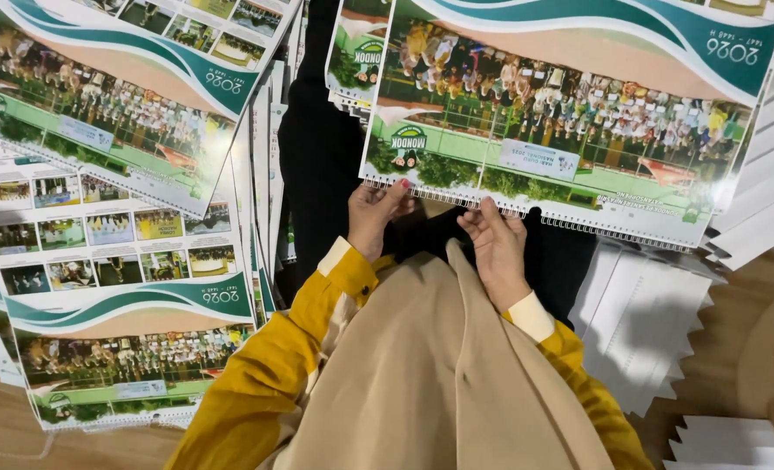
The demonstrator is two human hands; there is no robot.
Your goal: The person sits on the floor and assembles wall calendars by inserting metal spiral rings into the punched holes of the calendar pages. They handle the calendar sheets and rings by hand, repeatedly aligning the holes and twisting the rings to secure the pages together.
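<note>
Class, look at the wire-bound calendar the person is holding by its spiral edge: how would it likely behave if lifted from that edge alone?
The calendar would probably sag, since it is broad, thin sheets. Its glossy cover shows glare, so it may slide in a grip. The wire binding, where the left hand and right hand touch it, likely stiffens that edge only.

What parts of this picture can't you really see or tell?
Head view:
- Left hand and right hand: fingertips tucked at the wire-bound calendar edge, so the exact grip is hidden.
- Calendar's top is cut off by the frame edge.
- Faces in its group photo are too small.
- White paper sheets: partly under the calendar and in shadow.
- Left calendar stack: lower sheets are covered by upper ones.
</note>
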